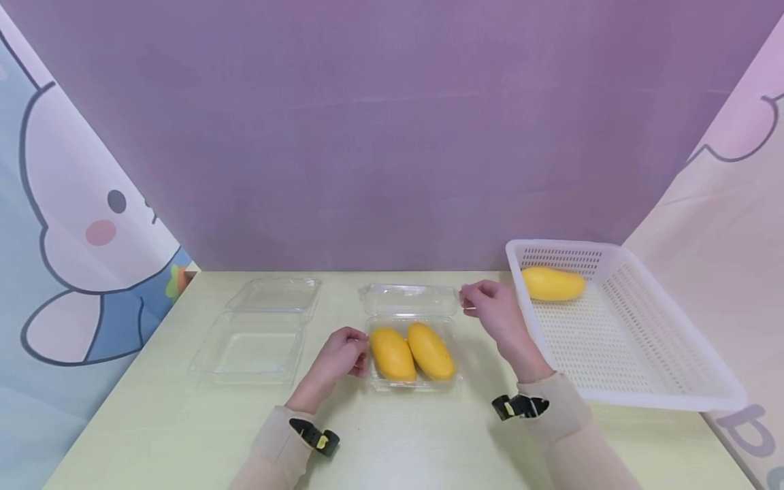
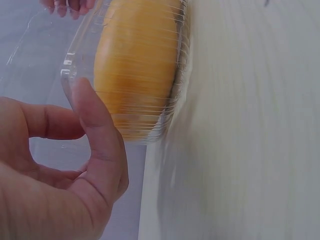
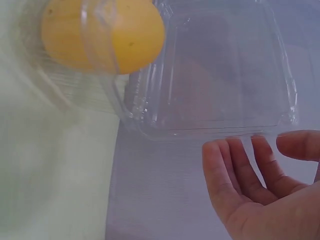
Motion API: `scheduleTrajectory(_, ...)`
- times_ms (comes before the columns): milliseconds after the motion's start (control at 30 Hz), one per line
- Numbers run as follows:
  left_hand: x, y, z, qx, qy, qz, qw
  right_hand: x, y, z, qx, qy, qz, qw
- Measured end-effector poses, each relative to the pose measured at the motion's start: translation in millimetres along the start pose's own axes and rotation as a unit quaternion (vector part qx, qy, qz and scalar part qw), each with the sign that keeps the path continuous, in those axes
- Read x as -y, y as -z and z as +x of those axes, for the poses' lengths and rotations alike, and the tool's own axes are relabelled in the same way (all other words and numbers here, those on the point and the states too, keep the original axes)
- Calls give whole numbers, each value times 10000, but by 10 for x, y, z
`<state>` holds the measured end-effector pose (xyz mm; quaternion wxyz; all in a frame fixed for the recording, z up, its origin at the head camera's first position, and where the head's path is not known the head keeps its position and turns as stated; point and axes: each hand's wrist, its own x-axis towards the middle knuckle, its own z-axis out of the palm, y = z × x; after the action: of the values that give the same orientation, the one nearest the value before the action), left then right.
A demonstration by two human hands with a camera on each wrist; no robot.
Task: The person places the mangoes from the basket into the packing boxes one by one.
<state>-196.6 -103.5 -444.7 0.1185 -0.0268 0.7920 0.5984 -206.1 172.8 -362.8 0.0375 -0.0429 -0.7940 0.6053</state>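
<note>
A clear plastic clamshell container stands on the table with its hinged lid raised at the back. Two yellow mangoes lie side by side in its base. My left hand pinches the base's left rim between thumb and finger, as the left wrist view shows beside a mango. With thumb and fingertips, my right hand holds the right edge of the lid. In the right wrist view the lid spreads out above the fingertips.
Another clear clamshell lies opened at the left of the table. To the right stands a white perforated basket with one mango in its far left corner. A purple wall borders the table's back.
</note>
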Motion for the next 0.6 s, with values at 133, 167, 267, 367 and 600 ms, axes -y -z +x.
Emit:
scheduleTrajectory(133, 18, 2, 15, 14, 15, -52, 10000, -64, -8, -44, 34, -187, 132, 9997)
scheduleTrajectory(167, 17, 1, 16, 16, 28, -64, 10000, -81, -10, -58, 42, -223, 146, 9996)
scheduleTrajectory(267, 20, 1, 25, 21, 59, -58, 10000, -128, -21, -100, 50, -321, 157, 9993)
scheduleTrajectory(367, 14, 5, 27, 7, 90, -54, 9999, -173, -37, -139, 89, -409, 125, 9990)
scheduleTrajectory(600, 4, 10, 17, 6, 118, -139, 9998, -298, -48, -239, 283, -576, -12, 9979)
